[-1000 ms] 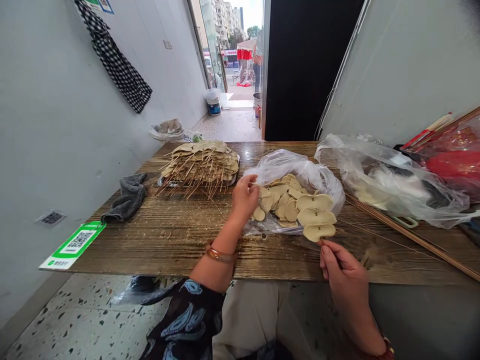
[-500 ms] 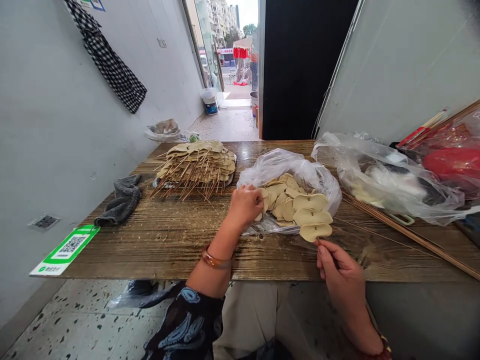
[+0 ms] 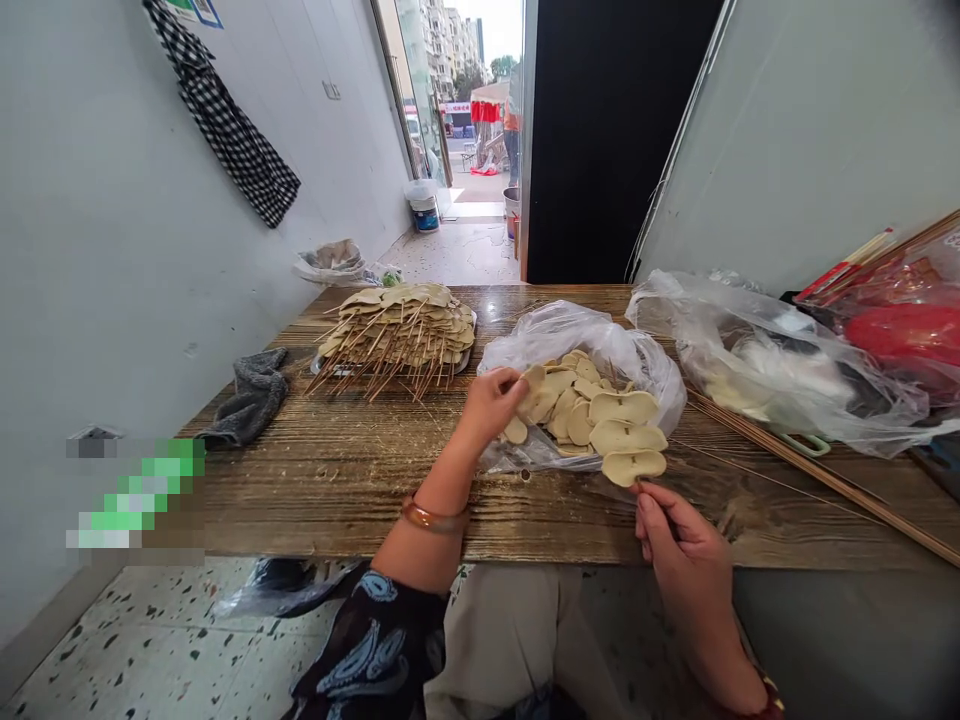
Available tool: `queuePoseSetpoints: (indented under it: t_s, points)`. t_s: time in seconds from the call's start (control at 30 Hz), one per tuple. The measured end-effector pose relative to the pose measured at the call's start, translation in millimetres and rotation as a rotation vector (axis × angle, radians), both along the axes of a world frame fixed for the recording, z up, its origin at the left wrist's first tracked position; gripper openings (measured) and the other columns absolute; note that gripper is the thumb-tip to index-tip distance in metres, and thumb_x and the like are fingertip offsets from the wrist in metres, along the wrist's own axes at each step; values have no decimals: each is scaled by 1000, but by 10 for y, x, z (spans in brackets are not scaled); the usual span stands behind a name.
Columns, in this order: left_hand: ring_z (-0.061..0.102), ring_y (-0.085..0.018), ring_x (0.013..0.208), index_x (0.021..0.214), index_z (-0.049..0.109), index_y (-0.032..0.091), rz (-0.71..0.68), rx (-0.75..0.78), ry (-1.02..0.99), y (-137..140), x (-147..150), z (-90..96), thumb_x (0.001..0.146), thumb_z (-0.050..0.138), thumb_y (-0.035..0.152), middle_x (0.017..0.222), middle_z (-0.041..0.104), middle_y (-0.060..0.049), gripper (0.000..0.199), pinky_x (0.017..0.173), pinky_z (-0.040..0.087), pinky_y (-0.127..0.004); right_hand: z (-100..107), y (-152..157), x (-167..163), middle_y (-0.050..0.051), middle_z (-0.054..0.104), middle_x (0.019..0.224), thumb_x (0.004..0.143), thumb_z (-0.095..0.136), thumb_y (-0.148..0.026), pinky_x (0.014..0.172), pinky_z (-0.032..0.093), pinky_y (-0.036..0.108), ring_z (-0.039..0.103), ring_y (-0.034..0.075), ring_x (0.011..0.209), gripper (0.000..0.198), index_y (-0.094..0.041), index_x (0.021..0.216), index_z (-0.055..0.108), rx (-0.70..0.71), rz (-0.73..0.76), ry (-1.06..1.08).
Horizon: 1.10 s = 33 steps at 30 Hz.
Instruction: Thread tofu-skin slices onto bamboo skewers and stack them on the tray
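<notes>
My right hand (image 3: 682,540) pinches the lower end of a thin wooden skewer, with several flat, pale-yellow oval slices (image 3: 628,437) threaded on it one above another. My left hand (image 3: 491,405) is closed at the left side of an opened clear plastic bag (image 3: 555,325), thumb and fingers pinched on one pale slice (image 3: 534,380). Loose slices (image 3: 577,420) of the same sort lie heaped in the bag, just behind the skewer. Farther left, a tray (image 3: 466,362) carries a tall pile of filled skewers (image 3: 397,335), their stick ends pointing toward me.
A bundle of bare skewers (image 3: 810,470) lies slantwise on the wooden table (image 3: 315,500) at right. Behind it are another plastic bag (image 3: 787,350) and a red package (image 3: 907,335). A dark grey cloth (image 3: 251,395) rests near the left edge.
My left hand has lifted slightly and turned, so the slice at its fingertips now shows. The right hand and its skewer stay almost in place. The view has shifted a little.
</notes>
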<state>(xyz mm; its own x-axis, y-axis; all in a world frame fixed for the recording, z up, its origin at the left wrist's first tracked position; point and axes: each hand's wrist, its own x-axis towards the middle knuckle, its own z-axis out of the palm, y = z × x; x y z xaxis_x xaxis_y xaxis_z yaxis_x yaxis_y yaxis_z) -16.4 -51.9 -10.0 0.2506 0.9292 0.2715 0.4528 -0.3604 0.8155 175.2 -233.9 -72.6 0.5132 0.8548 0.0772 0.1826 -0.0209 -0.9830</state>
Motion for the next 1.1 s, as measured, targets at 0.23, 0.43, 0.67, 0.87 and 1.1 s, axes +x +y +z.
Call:
queuePoseSetpoints:
  t_s: [0.23, 0.43, 0.67, 0.87, 1.1]
  points:
    - [51, -10, 62, 84, 64, 14, -23, -216, -510, 51, -19, -38, 76, 58, 37, 71, 61, -1, 24, 59, 41, -22, 40, -12, -16, -1, 58, 56, 81, 61, -46, 41, 42, 22, 50, 11, 44, 36, -15, 95, 72, 11, 0, -13]
    - [57, -20, 91, 111, 62, 18, 220, 202, 168, 49, -4, -71, 77, 56, 20, 99, 63, -8, 35, 85, 44, -35, 31, -9, -17, 0, 59, 55, 80, 62, -48, 40, 42, 22, 50, 11, 44, 38, -14, 95, 73, 36, -8, -32]
    - [55, -21, 88, 91, 63, 19, 188, 318, 386, 2, 30, -52, 83, 53, 22, 90, 62, -7, 13, 83, 43, -34, 2, -2, -9, -1, 56, 55, 82, 61, -45, 40, 41, 22, 48, 10, 43, 36, -15, 96, 72, 23, 13, -16]
    - [54, -26, 95, 90, 62, 21, -57, 355, 656, -87, 87, -50, 68, 73, 40, 96, 61, -7, 31, 80, 43, -37, 5, -1, -9, -2, 55, 56, 83, 59, -43, 41, 40, 22, 47, 10, 44, 34, -15, 97, 71, 17, 35, -7]
    - [56, -21, 88, 80, 64, 19, -62, 301, 536, -55, 67, -63, 74, 59, 17, 91, 62, -7, 8, 78, 42, -33, 16, 9, -18, -1, 57, 55, 81, 60, -44, 40, 41, 22, 49, 11, 43, 35, -15, 93, 73, 36, -5, -42]
